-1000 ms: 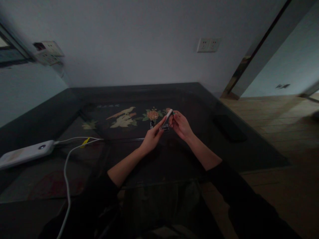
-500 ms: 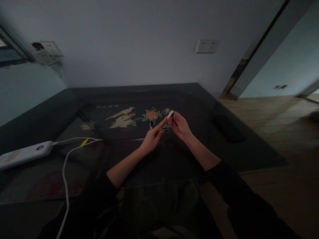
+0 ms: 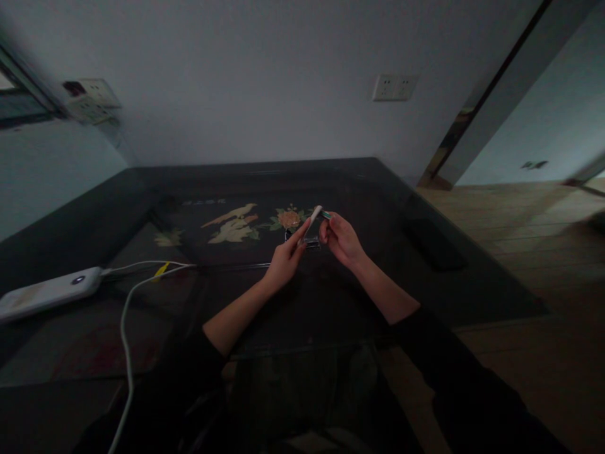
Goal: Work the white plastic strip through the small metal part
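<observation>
My left hand (image 3: 285, 260) pinches a slim white stick-shaped object (image 3: 313, 221), tilted with its tip up and to the right. My right hand (image 3: 342, 239) is closed on a small greenish piece (image 3: 326, 215) held just off the white object's upper end. Both hands hover above the dark glass-topped table (image 3: 331, 183), over its painted bird and flower panel (image 3: 246, 222). A small shiny metal item (image 3: 309, 242) shows just below the hands; what it is stays unclear in the dim light.
A white power bank (image 3: 47, 292) lies at the table's left edge with white cables (image 3: 125, 315) running toward me. A dark flat object (image 3: 435, 243) lies on the right side of the table. Wall sockets (image 3: 394, 87) sit behind; wooden floor (image 3: 534, 233) lies to the right.
The white object has shifted slightly left with my left hand. A small greenish piece in my right hand now shows apart from its tip.
</observation>
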Available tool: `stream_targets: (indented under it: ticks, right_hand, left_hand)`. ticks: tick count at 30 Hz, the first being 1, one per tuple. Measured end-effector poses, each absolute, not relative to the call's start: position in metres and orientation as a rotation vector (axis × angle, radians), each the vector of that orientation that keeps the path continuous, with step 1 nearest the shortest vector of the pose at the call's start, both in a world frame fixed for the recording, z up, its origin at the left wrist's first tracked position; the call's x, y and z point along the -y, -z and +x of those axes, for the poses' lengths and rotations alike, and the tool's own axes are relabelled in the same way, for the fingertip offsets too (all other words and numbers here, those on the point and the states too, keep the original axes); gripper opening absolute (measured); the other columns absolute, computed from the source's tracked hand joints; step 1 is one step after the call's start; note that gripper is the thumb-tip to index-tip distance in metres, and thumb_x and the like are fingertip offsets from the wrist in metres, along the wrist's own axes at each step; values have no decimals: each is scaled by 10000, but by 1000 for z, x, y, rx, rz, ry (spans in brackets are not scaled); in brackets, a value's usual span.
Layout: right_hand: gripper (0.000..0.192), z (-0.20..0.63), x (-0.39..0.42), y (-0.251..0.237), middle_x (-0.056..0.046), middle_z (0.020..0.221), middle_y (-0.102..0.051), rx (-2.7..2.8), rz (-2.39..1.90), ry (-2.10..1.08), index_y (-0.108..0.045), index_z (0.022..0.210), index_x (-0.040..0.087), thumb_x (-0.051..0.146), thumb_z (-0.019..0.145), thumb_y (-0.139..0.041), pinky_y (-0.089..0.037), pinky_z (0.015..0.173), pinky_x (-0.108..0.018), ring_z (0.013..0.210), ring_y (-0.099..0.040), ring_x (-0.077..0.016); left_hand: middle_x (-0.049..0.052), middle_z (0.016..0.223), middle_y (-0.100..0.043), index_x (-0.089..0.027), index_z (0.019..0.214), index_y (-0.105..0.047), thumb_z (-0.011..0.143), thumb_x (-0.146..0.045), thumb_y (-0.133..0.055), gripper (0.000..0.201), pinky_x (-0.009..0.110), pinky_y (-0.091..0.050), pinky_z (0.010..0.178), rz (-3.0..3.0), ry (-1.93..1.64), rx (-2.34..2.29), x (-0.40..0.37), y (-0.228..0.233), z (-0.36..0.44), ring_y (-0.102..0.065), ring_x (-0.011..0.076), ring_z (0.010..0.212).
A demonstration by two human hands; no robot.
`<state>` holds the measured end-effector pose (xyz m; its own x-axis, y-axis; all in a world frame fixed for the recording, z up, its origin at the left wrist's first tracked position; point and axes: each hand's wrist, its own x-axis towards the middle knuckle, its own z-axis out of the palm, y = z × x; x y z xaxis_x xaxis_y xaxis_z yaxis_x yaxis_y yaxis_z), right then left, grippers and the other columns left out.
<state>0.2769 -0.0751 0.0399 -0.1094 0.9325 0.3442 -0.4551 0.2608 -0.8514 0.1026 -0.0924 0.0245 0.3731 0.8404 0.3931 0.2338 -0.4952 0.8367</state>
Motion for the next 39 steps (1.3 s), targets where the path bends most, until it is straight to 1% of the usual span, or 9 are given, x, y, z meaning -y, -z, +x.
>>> stream_targets:
  ticks: [6, 8, 17, 19, 23, 25, 29, 35, 39]
  right_hand:
    - [446, 277, 73, -39, 54, 568, -542, 1120, -567, -1287, -602, 888, 206, 607, 742, -733, -354, 486, -233, 493, -445, -88]
    - [454, 277, 73, -39, 56, 567, -539, 1107, -566, -1294, -612, 893, 204, 606, 730, -743, -362, 486, -234, 490, -442, -86]
    - [455, 278, 71, -37, 61, 587, -551, 1075, -535, -1317, -645, 995, 210, 555, 728, -773, -403, 483, -217, 501, -472, -81]
    - [461, 278, 71, -37, 62, 588, -553, 1070, -544, -1312, -648, 996, 216, 557, 716, -780, -404, 485, -221, 501, -472, -85]
    - [441, 278, 71, -36, 53, 590, -538, 1083, -566, -1294, -650, 1000, 208, 557, 751, -750, -391, 492, -229, 514, -458, -93]
    - [432, 277, 71, -35, 43, 591, -534, 1098, -566, -1286, -651, 986, 201, 563, 764, -735, -380, 495, -231, 519, -448, -96]
    - [460, 278, 71, -35, 40, 586, -531, 1098, -571, -1284, -642, 947, 199, 589, 730, -751, -369, 498, -236, 520, -443, -97]
    - [510, 278, 73, -38, 67, 558, -552, 1091, -588, -1301, -603, 927, 217, 609, 660, -791, -351, 478, -234, 486, -446, -89]
    - [512, 276, 74, -39, 70, 550, -553, 1082, -594, -1295, -596, 914, 222, 624, 658, -783, -348, 474, -237, 479, -449, -91]
  left_hand:
    - [81, 1486, -501, -203, 1515, -367, 949, -253, -475, 579, 344, -410, 1082, 1958, -1118, -877, 94, -25, 104, -532, 223, 1295]
    - [76, 1502, -482, -212, 1518, -361, 954, -270, -471, 578, 343, -407, 1087, 1976, -1105, -853, 95, -25, 104, -525, 223, 1305]
    - [71, 1360, -619, -210, 1526, -341, 965, -282, -457, 577, 343, -497, 962, 2031, -1011, -841, 104, -25, 107, -664, 182, 988]
    - [72, 1393, -594, -220, 1526, -341, 967, -286, -453, 574, 353, -477, 1002, 2027, -1012, -818, 104, -25, 107, -655, 196, 1066]
    - [73, 1482, -507, -206, 1514, -372, 958, -253, -458, 565, 361, -388, 1111, 2043, -1050, -787, 101, -28, 106, -520, 225, 1317]
    - [71, 1469, -522, -208, 1509, -383, 948, -222, -459, 566, 365, -399, 1104, 2047, -1059, -809, 101, -31, 106, -535, 226, 1302]
    - [66, 1328, -645, -211, 1508, -384, 941, -202, -458, 572, 375, -470, 1030, 2051, -1068, -873, 100, -33, 104, -640, 220, 1131]
    - [73, 1309, -651, -194, 1510, -375, 946, -217, -461, 571, 329, -492, 972, 2067, -1097, -951, 95, -31, 101, -670, 181, 999]
    - [68, 1316, -649, -193, 1500, -392, 948, -211, -457, 556, 345, -452, 1032, 2065, -1110, -940, 95, -31, 101, -616, 214, 1175]
